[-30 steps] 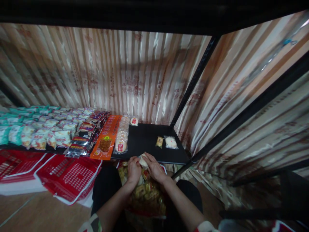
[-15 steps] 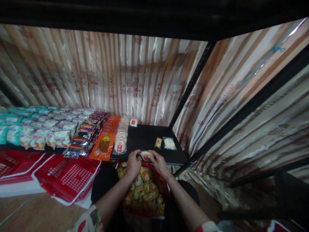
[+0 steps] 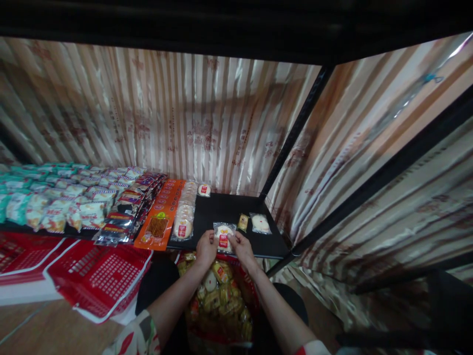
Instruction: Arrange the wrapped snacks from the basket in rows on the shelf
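Between my two hands is a round white cracker in a clear wrapper with a red label (image 3: 223, 237), label facing up, over the front edge of the black shelf (image 3: 210, 209). My left hand (image 3: 206, 249) pinches its left side, and my right hand (image 3: 244, 250) grips the right side. To their left runs a row of similar wrapped crackers (image 3: 184, 217); one more wrapped cracker (image 3: 204, 190) lies at the back. A small yellow packet (image 3: 243, 222) and a white packet (image 3: 260, 223) lie beyond my right hand. Below my wrists, many gold-wrapped snacks (image 3: 225, 301) fill a red container.
Left along the shelf lie an orange packet (image 3: 158, 222), dark packets (image 3: 118, 222), and white and green packets (image 3: 55, 217). Red baskets (image 3: 99, 276) stand below them. A black post (image 3: 295, 133) rises at the right corner, with a striped curtain (image 3: 221, 108) behind.
The cracker packet has been turned from tilted to flat, its red label now showing. My hands have spread slightly to its sides. The view has shifted a little.
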Motion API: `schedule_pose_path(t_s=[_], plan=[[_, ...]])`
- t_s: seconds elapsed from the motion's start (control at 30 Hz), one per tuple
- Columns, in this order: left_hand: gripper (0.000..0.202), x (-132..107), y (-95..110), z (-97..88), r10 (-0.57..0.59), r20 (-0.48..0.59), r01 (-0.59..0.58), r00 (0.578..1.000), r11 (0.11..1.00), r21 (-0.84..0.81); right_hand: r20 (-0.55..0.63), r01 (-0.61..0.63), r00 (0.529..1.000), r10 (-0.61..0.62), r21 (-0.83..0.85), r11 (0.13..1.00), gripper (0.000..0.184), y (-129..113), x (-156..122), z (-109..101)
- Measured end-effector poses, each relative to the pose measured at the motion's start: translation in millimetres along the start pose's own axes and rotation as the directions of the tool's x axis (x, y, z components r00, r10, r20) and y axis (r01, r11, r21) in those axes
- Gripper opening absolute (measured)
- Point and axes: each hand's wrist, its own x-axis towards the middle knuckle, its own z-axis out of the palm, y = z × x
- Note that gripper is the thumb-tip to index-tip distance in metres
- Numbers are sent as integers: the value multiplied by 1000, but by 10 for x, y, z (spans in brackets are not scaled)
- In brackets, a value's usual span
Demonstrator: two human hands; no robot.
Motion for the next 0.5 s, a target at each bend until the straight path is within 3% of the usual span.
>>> schedule_pose_path(t_s=[0.23,0.33,0.5], plan=[[13,156,-58,6,-72,-10,73,997,991,113,14,-41,999,42,-82,996,53,72,123,51],[13,227,-64,-7,-110,-33,114,993,975,192,6,-20,1000,22,-227,974,44,112,200,34],[16,362,-18,-41,-118,-83,139,989,939,316,1,56,998,-65,-501,864,31,161,360,-15]])
